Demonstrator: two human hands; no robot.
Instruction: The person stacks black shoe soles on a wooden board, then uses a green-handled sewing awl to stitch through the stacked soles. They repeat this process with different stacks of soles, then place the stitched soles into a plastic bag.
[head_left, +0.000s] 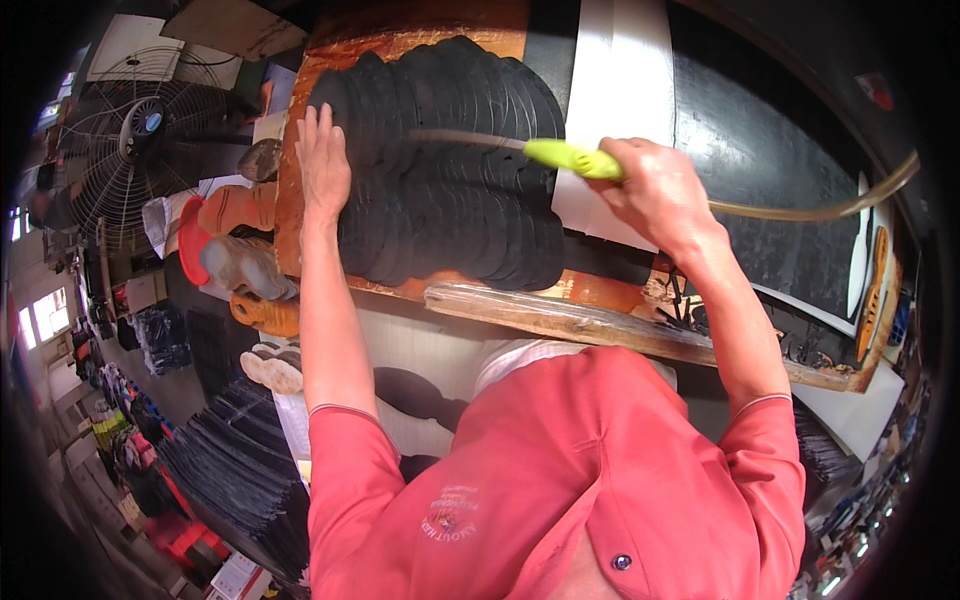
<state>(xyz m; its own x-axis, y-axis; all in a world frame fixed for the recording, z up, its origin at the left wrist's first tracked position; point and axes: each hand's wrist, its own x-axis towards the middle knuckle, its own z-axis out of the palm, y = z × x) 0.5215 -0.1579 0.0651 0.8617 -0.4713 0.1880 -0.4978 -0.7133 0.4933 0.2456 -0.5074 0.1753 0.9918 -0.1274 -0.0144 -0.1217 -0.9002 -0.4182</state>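
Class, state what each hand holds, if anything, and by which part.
The right hand grips the lime-green tool by the rear of its handle. The left hand, fingers extended, appears to hold nothing.

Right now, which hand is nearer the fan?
Left. The left hand is right of the fan, beside the black pieces; the right hand, holding the green-handled tool, is farther right.

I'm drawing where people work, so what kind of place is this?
Likely a workshop or factory: there are overlapping thin black rounded pieces, a lime-green handled tool in the right hand, and stacked flat dark sheets.
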